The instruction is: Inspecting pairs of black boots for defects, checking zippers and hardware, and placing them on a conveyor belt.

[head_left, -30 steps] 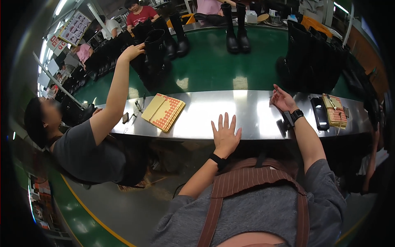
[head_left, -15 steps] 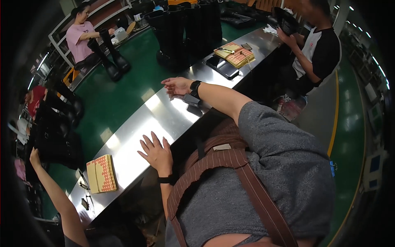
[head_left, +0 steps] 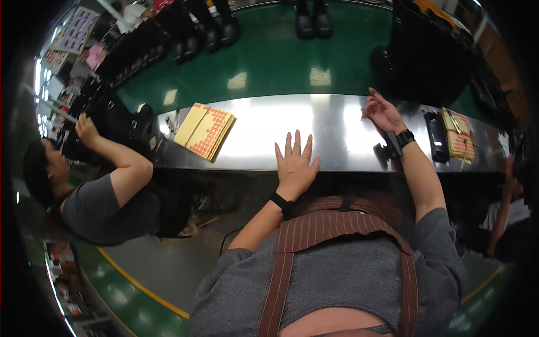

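Note:
My left hand point(head_left: 296, 170) rests at the near edge of a shiny metal tabletop point(head_left: 264, 135), palm down with its fingers spread, holding nothing. Further right, my right hand point(head_left: 384, 111) is turned sideways over the metal strip. Its fingers are loosely bent and apart, with nothing in them. Beside that wrist, under the black watch point(head_left: 405, 137), is a small dark grey angular object point(head_left: 387, 149) whose kind I cannot make out. A bundle of yellow cards with red dots point(head_left: 205, 131) lies to the left of my left hand.
Beyond the metal runs a green surface point(head_left: 269, 62) bearing pairs of black boots point(head_left: 312, 22) and a tall boot group point(head_left: 424, 56) at right. A black phone point(head_left: 437, 136) and another card bundle point(head_left: 458, 135) lie right of my arm. A co-worker point(head_left: 115, 196) sits at left.
The view has swung left, so the table now runs level across it and the left co-worker shows more. Both my hands keep nearly the same poses.

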{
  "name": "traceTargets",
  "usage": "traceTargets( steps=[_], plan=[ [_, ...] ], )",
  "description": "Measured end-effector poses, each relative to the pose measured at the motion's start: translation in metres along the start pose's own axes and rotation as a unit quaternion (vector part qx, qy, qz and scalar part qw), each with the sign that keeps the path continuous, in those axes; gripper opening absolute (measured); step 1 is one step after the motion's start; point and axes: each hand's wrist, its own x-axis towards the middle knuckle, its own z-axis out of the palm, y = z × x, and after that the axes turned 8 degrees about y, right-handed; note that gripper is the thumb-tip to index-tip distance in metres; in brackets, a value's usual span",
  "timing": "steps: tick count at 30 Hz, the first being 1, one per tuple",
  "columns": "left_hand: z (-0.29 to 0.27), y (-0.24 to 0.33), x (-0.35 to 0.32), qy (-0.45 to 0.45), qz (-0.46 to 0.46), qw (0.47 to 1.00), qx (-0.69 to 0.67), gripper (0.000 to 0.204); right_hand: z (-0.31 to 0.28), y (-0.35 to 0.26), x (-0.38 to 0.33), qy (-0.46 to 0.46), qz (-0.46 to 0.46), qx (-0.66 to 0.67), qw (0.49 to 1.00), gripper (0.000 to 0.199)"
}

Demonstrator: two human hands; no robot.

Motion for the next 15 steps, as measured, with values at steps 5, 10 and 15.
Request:
traceTargets(
  steps=[5, 10, 15],
  plan=[
    [0.007, 0.000, 0.003, 0.001, -0.006, 1.000, 0.025, 0.054, 0.002, -0.002, 0.003, 0.000, 0.032, -0.038, 0.999, 0.029],
    [-0.003, 0.007, 0.007, -0.052, -0.016, 0.998, 0.027, 0.052, 0.005, -0.011, 0.006, -0.042, 0.131, -0.059, 0.989, 0.034],
    [-0.027, 0.032, 0.075, -0.065, 0.004, 0.987, -0.145, 0.032, 0.000, -0.009, 0.004, -0.077, 0.126, -0.077, 0.986, 0.032]
  ],
)
